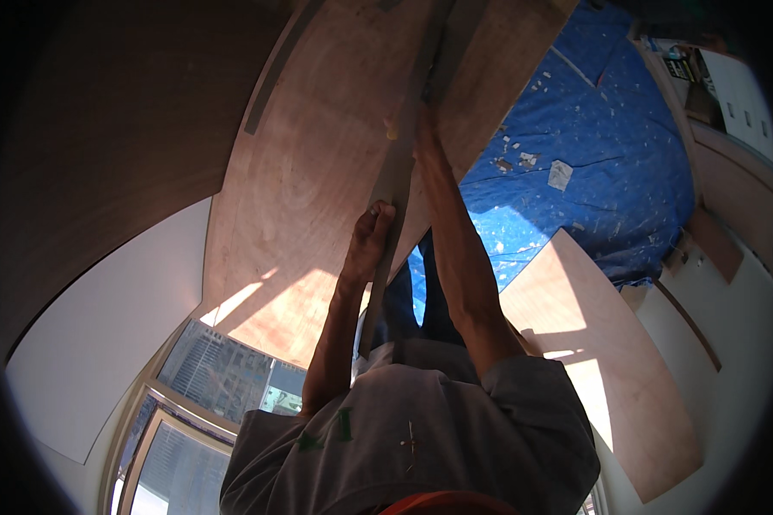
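A long, narrow grey-brown strip [395, 174] runs away from my body, over a large reddish plywood sheet [292, 172]. My left hand [370, 239] is closed, its fingers curled at the strip's left edge, gripping it near my waist. Farther up, my right hand [424, 129] reaches to the strip's right side; its fingers are in shade and too indistinct to make out. A small yellowish thing [392, 133] shows just left of the strip, too small to name.
Blue sheeting [610, 163] strewn with pale scraps covers the floor at right. A cut plywood piece [627, 369] leans at lower right. A dark brown panel [129, 129] and a white panel [137, 318] stand at left, above a window [185, 455]. A shorter grey strip [275, 73] lies on the plywood.
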Tool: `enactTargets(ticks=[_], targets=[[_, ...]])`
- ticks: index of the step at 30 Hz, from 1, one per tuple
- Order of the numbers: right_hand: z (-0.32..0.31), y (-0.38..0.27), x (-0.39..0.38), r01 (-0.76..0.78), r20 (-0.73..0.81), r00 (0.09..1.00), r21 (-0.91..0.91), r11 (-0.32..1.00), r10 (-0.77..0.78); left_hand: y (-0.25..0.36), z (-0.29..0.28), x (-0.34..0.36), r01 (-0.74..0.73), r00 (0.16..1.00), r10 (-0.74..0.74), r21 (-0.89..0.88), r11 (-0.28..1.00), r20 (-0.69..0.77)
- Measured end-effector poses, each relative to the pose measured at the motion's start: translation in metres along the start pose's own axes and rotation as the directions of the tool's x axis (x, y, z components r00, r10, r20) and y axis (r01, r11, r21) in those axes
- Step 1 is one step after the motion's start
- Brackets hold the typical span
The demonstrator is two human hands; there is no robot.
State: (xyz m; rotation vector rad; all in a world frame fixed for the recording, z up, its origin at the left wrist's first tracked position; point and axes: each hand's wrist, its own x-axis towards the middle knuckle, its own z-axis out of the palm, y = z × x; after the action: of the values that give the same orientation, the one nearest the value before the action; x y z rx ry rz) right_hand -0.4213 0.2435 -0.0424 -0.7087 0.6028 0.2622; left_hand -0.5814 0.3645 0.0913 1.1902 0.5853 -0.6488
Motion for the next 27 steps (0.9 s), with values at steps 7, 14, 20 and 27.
enactTargets(ticks=[7, 14, 20, 27], targets=[[-0.001, -0.004, -0.004, -0.015, 0.085, 0.996, 0.117, 0.993, 0.005, 0.014, -0.014, 0.001, -0.042, 0.998, 0.027, 0.297, 0.954, 0.054], [-0.015, 0.003, -0.002, 0.054, 0.039, 0.998, 0.014, 0.998, -0.055, 0.088, -0.029, 0.166, -0.448, 0.879, 0.476, 0.373, 0.812, 0.021], [-0.026, 0.01, -0.001, 0.105, 0.029, 0.994, -0.076, 0.992, -0.103, 0.147, 0.032, 0.34, -0.533, 0.793, 0.574, 0.689, 0.491, 0.205], [-0.017, 0.001, -0.012, 0.151, 0.004, 0.988, -0.16, 0.975, -0.152, 0.138, 0.033, 0.373, -0.292, 0.942, 0.32, 0.712, 0.638, 0.1]])
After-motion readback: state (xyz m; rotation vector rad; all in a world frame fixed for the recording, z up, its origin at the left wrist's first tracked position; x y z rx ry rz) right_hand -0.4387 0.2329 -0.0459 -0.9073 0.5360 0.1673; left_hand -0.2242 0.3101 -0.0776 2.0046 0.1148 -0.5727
